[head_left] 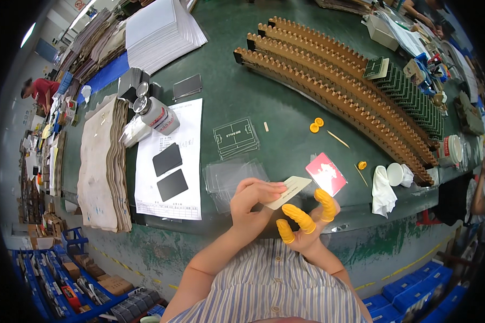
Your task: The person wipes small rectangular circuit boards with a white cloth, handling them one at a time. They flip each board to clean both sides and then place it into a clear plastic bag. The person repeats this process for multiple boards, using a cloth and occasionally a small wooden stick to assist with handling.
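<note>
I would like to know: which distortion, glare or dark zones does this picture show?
All in the head view: the wooden racks look bowed, likely from the wide lens; black fills the corners; the ceiling lamp at upper left glares white; the card in the left hand has fairly clear edges.

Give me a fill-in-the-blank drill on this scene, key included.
1. The right hand wears finger cots coloured ____.
2. The left hand pinches a pale card above a bench coloured ____.
3. As the person sees it, the brown racks lie to the ____ of the white paper.
Missing words: yellow; green; right.
</note>
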Demonstrator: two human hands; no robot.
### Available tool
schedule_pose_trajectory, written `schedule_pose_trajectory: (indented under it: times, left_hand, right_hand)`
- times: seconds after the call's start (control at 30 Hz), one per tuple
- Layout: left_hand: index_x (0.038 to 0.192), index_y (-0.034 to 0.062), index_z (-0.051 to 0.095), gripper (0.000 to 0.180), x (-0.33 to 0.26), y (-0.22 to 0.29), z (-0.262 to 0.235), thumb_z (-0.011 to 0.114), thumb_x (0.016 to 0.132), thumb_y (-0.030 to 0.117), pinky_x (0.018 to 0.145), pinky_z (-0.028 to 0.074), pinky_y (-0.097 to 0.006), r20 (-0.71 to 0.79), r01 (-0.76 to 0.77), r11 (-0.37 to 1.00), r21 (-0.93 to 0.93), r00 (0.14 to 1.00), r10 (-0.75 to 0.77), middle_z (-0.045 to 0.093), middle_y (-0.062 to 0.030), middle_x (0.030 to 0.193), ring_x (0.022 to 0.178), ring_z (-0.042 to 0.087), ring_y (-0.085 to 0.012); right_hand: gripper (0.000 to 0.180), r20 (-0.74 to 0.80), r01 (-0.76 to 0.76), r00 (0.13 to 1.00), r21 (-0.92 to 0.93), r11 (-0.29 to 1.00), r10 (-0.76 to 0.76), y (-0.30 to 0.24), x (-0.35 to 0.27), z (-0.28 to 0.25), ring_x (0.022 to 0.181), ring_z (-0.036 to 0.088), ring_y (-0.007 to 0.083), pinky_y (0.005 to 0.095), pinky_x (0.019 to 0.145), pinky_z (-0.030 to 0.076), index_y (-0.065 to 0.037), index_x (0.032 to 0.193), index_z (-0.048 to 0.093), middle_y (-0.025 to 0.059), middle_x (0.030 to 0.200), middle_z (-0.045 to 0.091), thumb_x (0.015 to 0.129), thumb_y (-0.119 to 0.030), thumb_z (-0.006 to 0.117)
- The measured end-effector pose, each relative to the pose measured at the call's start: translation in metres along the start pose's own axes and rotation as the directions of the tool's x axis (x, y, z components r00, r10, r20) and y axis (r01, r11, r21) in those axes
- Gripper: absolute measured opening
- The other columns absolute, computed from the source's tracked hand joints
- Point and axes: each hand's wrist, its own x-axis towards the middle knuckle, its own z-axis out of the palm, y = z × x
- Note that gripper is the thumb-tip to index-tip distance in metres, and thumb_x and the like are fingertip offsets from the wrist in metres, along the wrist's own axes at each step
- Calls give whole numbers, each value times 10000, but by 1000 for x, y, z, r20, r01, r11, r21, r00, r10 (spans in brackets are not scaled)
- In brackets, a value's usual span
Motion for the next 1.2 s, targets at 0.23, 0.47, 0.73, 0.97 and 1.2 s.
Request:
schedule_pose_trajectory:
  times: [0.23,0.47,0.73,0.97,1.2]
  left_hand:
    - [775,72,582,187,2,1,-1,695,662,-25,822,408,-310,17,-4,1000,3,1000,4,694,-70,876,859,661,-200]
    - [764,70,564,192,2,2,-1,721,686,-10,817,410,-311,31,4,1000,-5,1000,-3,692,-90,859,840,661,-221]
    - [771,62,539,231,0,0,-1,698,681,-81,811,424,-313,35,60,998,-26,998,-59,688,-101,872,869,648,-221]
    - [765,59,520,242,2,4,-1,668,703,-122,800,451,-328,18,250,905,-346,966,-260,663,-124,846,855,640,-248]
    - [743,70,502,276,4,2,-2,624,686,-171,778,478,-360,169,417,670,-614,899,-404,646,-119,796,808,620,-251]
  right_hand:
    - [309,64,72,995,-21,997,-71,3,0,0,1066,307,259,345,851,307,-315,1019,660,61,1191,384,713,-309,701]
    - [331,66,84,994,-9,996,-83,2,2,0,1075,313,258,342,848,306,-321,1027,654,60,1195,384,701,-319,710]
    - [287,40,20,999,-3,1000,-20,4,1,-3,1112,291,280,345,919,316,-218,1015,661,110,1233,317,755,-333,700]
    - [522,-58,-56,997,-3,998,55,16,0,-8,1205,325,294,416,968,276,-128,1176,525,155,1353,304,721,-299,713]
    - [665,-103,-127,976,442,888,190,31,6,-10,1120,436,269,401,944,337,-89,1303,394,136,1335,376,735,-214,717]
